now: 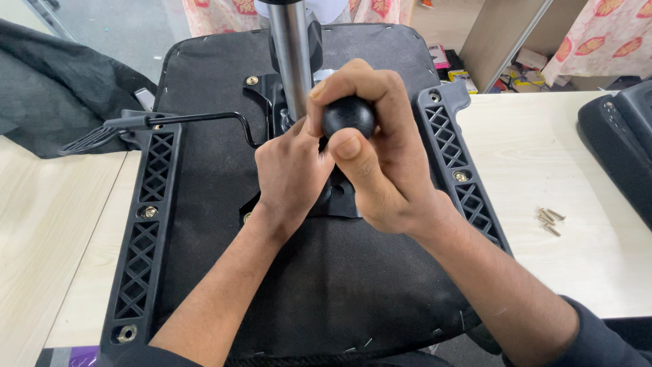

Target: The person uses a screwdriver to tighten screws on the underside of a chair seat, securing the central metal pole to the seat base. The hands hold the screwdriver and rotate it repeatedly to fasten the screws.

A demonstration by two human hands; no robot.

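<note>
Nearest the camera, two forearms reach in over the dark fabric underside of an upturned chair seat [224, 163] that lies on the pale wooden counter [543, 170]. The right hand [380, 156] is closed around a round black knob [348, 117], thumb pressed on its near side and fingers curled over the top. The left hand [292, 173] sits just beside it, fingers bunched and pointing down at the black metal mechanism plate [339, 197] in the middle of the seat; the right hand covers the fingertips, so I cannot tell whether they pinch anything. Both hands block most of the plate, and what lies under the knob is probably a tool shaft, though it is hidden. Two black latticed plastic brackets run along the seat, the left bracket [146, 231] and the right bracket [455, 156], each fixed with brass-coloured screws. A black lever [176, 121] with a flat paddle end juts out to the left, past the seat edge. On the counter to the right, well apart from the hands, lies a small cluster of loose screws [550, 221]. Beyond the hands, a shiny metal gas cylinder [293, 54] rises from the mechanism toward the top edge. Farther off, dark cloth [54, 88] lies at left, another black chair part [621, 143] at right.
</note>
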